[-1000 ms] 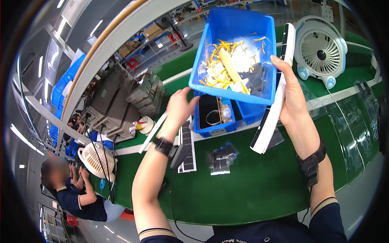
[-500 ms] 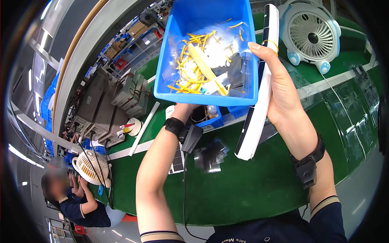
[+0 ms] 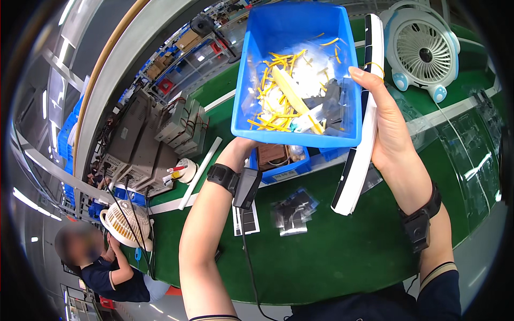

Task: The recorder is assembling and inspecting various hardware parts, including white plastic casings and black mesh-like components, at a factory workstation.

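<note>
Because blue bin (image 3: 297,140) mostly hides left hand (image 3: 246,144), can't tell grip | right hand (image 3: 388,120) clamped on bin, white roll (image 3: 357,179) | upper centre

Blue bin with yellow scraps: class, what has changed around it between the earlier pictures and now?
The left hand went from beside the near-left corner of the blue bin to behind or under it, mostly hidden; its grip cannot be told. The bin shifted left and nearer the wearer. The right hand still holds the white-and-black bundle.
</note>
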The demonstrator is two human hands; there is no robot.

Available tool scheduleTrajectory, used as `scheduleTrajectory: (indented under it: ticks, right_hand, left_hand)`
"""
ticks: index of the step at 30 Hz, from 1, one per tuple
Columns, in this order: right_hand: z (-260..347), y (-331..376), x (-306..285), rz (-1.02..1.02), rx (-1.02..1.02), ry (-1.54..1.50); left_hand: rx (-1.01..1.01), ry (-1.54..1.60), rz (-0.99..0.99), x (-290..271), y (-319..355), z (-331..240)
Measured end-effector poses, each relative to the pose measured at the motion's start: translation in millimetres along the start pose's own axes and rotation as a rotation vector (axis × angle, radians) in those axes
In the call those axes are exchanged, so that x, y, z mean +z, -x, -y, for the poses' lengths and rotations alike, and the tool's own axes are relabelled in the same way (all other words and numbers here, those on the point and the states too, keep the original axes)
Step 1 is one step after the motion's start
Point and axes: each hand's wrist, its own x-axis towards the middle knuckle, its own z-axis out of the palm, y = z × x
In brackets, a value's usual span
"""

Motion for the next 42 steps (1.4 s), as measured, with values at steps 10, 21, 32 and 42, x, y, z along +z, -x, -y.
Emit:
scheduleTrajectory:
  ticks: [10, 21, 32, 42]
  right_hand:
    - [-6.5, -3.4, -3.3, 0.017, -0.013, 0.034]
    - [-3.0, 1.6, 1.4, 0.022, -0.001, 0.001]
    - [-4.0, 0.4, -0.2, 0.007, -0.003, 0.002]
    - [-3.7, 1.7, -0.1, 0.021, 0.004, 0.005]
  left_hand:
    - [-0.002, 0.133, 0.019, -2.6, 7.7, 1.5]
    - [0.013, 0.248, 0.035, -14.1, 18.7, -13.6]
    - [0.035, 0.372, 0.051, -25.7, 42.2, -23.5]
    - [0.041, 0.49, 0.048, -31.1, 51.5, -40.1]
